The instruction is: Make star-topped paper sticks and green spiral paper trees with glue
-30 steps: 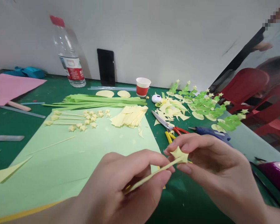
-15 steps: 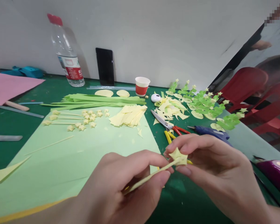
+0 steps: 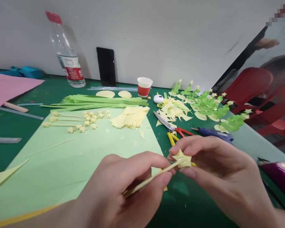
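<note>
Between the thumb and fingers of my right hand (image 3: pixel 218 171) is a small pale-yellow paper star (image 3: pixel 185 160). My left hand (image 3: pixel 133 183) pinches a thin rolled paper stick (image 3: pixel 149 180), whose tip touches the middle of the star. Both are held above the near edge of a light green paper sheet (image 3: pixel 90 158) and the dark green table. On the sheet lie several folded paper stars (image 3: pixel 87 120), some of them on sticks (image 3: pixel 65 124), a loose thin stick (image 3: pixel 49 148) and a pile of pale-yellow strips (image 3: pixel 131 117).
Scissors (image 3: pixel 167 123) and a blue glue gun (image 3: pixel 213 133) lie beyond my right hand. Finished green paper plants (image 3: pixel 209 104) stand at the right rear. A bottle (image 3: pixel 70 63), a phone (image 3: pixel 106 67) and a paper cup (image 3: pixel 144 88) line the wall. Another person's hand (image 3: pixel 267 42) shows behind red chairs.
Both hands keep nearly the same pose, the stick still meeting the star. The view has shifted very slightly.
</note>
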A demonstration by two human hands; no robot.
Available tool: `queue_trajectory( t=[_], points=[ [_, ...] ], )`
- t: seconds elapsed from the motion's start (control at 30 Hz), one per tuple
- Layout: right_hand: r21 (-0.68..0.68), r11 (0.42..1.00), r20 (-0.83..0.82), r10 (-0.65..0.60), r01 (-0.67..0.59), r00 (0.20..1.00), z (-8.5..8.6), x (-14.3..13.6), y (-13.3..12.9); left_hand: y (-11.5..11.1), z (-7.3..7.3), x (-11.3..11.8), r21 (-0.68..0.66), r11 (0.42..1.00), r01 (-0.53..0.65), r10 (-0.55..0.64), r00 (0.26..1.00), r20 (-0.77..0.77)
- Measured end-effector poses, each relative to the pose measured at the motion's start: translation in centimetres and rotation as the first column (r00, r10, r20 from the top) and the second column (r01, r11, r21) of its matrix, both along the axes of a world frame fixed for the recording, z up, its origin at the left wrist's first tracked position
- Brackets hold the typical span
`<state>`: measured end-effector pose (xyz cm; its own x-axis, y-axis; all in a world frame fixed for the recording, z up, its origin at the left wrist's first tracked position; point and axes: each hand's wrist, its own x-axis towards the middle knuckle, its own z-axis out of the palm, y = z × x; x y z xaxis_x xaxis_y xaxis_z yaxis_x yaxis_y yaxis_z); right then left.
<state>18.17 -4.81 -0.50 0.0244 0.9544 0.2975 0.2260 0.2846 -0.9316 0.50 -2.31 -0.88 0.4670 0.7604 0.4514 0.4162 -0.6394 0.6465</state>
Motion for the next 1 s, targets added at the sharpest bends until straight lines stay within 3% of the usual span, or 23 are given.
queue_trajectory(
  t=[0.27,1.0],
  points=[
    [0.048,0.991,-0.158,0.128,-0.121,0.979,0.82,-0.82,0.47,0.02,0.05,0.05,-0.016,1.000,-0.014,0.014,0.999,-0.030],
    [0.001,0.980,-0.092,0.196,-0.197,0.976,0.30,-0.11,0.24,-0.08,0.22,0.04,-0.059,0.998,0.013,-0.015,0.999,-0.035]
  ],
)
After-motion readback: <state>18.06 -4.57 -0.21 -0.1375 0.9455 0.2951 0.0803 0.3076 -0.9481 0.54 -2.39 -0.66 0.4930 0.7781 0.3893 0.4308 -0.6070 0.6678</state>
